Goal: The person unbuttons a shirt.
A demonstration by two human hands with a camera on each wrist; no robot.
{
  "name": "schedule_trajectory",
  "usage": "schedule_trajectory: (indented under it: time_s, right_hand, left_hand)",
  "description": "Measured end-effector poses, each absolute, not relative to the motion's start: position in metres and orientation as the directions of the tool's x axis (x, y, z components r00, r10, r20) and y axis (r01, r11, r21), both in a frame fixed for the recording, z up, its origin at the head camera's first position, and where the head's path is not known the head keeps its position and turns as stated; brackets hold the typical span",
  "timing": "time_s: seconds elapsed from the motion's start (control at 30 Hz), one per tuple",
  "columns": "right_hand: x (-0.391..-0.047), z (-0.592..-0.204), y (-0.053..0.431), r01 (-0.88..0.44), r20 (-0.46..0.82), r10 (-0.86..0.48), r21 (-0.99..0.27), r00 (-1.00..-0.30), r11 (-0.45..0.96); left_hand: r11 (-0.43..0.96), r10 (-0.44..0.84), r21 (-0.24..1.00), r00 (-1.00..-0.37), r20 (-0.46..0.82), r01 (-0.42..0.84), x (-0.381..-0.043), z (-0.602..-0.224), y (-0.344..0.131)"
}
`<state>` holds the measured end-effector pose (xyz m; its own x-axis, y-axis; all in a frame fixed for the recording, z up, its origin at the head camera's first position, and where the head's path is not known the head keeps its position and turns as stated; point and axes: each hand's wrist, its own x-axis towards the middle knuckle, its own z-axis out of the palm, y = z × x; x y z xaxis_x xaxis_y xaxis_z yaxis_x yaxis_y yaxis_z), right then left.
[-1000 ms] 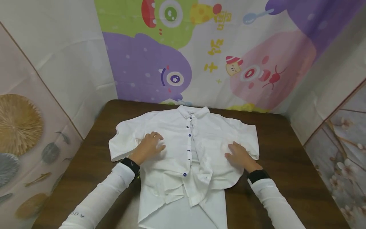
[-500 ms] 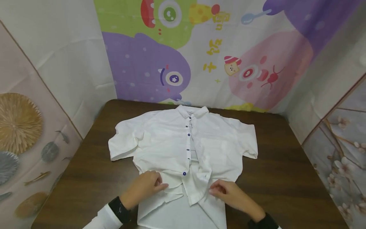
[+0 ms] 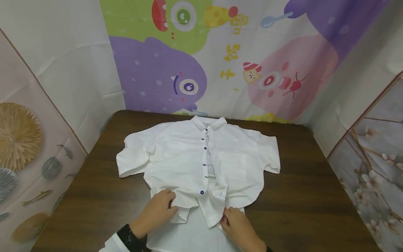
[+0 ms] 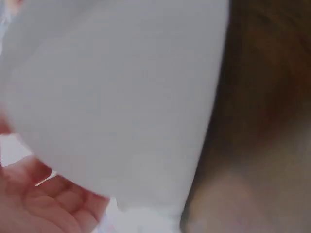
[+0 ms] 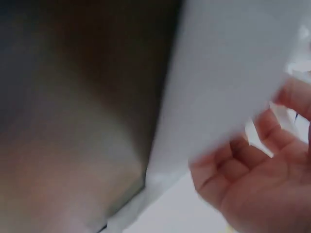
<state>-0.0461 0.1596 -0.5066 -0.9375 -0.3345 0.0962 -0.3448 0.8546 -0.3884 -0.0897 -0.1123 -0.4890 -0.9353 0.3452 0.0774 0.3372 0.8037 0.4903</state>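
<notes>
A white short-sleeved shirt (image 3: 182, 154) lies front up, collar at the far side, with dark blue buttons down its placket. Its front opening gapes below the upper buttons, and the longer back panel shows beneath the front hem. My left hand (image 3: 157, 211) pinches the front hem on the left side. On the other front panel, my right hand (image 3: 240, 225) has its curled fingers on the hem edge, beside the placket's lower corner. White cloth fills much of the left wrist view, next to the left hand's curled fingers (image 4: 73, 196). The right hand's fingers (image 5: 228, 167) touch the cloth in the right wrist view.
The shirt rests on a dark brown wooden table (image 3: 299, 196). Behind the table hangs a cartoon-printed cloth (image 3: 226, 52). Patterned panels stand on the left (image 3: 31, 175) and right (image 3: 374, 168).
Both hands have moved from the shirt's chest toward me to the front hem. The right hand has also shifted inward. The front hem is now lifted and bunched a little at the hands.
</notes>
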Motion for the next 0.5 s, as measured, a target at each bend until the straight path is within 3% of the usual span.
schedule_trajectory:
  time_s: [0.1,0.2,0.37,0.5]
  right_hand:
    - [-0.049,-0.495,0.168,-0.326,0.073,-0.338,-0.516,-0.938,0.793]
    - [-0.051,-0.479,0.179,-0.256,0.013,-0.315,-0.614,-0.949,0.747]
    - [-0.054,-0.449,0.200,-0.150,-0.066,-0.241,-0.619,-0.968,0.771]
    - [-0.051,-0.433,0.223,-0.090,-0.196,-0.240,-0.565,-0.951,0.820]
  left_hand:
    - [0.721,0.305,0.624,-0.947,0.104,0.301,-0.091,-0.478,-0.122]
    - [0.691,0.341,0.652,-0.936,0.087,0.312,-0.089,-0.467,-0.131]
    - [0.783,0.477,0.509,-0.871,-0.120,0.358,-0.082,-0.458,-0.143]
    - [0.881,0.439,0.360,-0.816,-0.375,0.309,-0.076,-0.459,-0.146]
